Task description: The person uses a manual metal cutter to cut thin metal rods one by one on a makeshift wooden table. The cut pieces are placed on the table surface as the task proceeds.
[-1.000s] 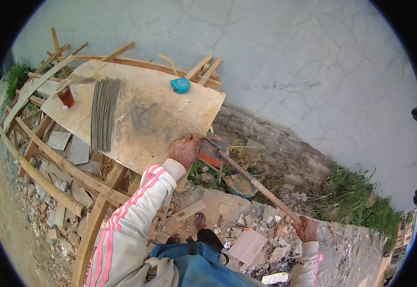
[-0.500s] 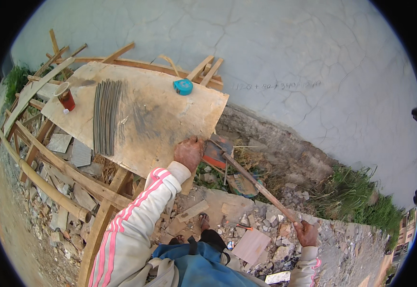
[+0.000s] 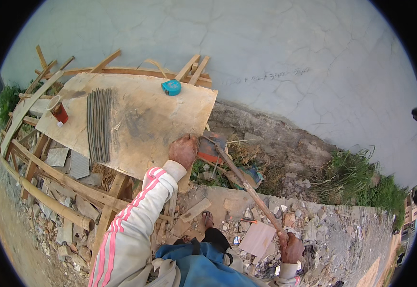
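Note:
My left hand [image 3: 183, 150] is closed in a fist at the right edge of a stained wooden board [image 3: 146, 105]. What its fingers hold is hidden. A long rusty bar [image 3: 247, 184] slants from beside that fist toward the lower right, its far end hooked. My right hand [image 3: 292, 248] grips the bar's lower end, over the rubble. Several thin dark metal rods [image 3: 98, 124] lie side by side on the board, left of my left hand. Farther back sits a turquoise tape measure [image 3: 171, 87].
A cup of red drink [image 3: 59, 112] stands at the board's left. Timber and a bamboo pole [image 3: 50, 198] frame that side. Behind rises a cracked grey wall [image 3: 285, 43]. Below are rubble, a pinkish flat panel [image 3: 258, 239] and an orange-handled tool [image 3: 249, 220]. Grass [image 3: 352, 177] grows at right.
My right hand has swung down and to the left with the bar's lower end, so the bar slopes more steeply. My left hand stays at the board's edge. The view has shifted slightly.

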Motion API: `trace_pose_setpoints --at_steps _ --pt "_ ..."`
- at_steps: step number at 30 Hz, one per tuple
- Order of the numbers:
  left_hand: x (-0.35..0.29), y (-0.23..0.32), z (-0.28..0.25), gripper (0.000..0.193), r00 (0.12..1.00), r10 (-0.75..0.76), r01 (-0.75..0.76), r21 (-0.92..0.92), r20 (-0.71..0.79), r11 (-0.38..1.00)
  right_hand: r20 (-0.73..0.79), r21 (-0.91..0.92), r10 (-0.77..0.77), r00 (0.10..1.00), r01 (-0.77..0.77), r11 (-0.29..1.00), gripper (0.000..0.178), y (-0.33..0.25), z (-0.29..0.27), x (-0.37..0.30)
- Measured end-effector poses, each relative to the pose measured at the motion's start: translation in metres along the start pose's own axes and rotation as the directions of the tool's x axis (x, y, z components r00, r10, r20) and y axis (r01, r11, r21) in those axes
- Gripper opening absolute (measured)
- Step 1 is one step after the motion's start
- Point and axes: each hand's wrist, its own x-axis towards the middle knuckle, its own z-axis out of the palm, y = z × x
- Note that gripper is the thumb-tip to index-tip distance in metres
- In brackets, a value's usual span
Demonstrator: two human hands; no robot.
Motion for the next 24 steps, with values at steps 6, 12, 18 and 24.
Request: trace_pose_setpoints --at_steps 6,12,18,24 --pt "-0.003 0.002 0.001 0.015 0.998 -0.030 0.030 -0.003 -0.048 1.000 0.098 0.027 -0.076 0.992 0.074 0.997 0.069 0.026 0.000 0.036" --pt "-0.002 0.001 0.001 0.017 0.999 -0.019 0.018 -0.024 -0.026 1.000 0.097 0.030 -0.097 0.991 0.094 0.995 0.075 0.029 -0.005 0.035" --pt "-0.001 -0.003 0.003 0.014 0.999 0.026 -0.027 -0.021 -0.044 0.999 0.078 -0.004 -0.044 0.996 0.045 0.999 0.072 0.012 -0.003 0.011" --pt "-0.001 -0.007 0.005 0.019 0.999 0.043 -0.043 -0.012 -0.001 0.999 0.011 -0.043 0.035 0.999 -0.035 0.998 0.076 -0.017 -0.012 -0.018"
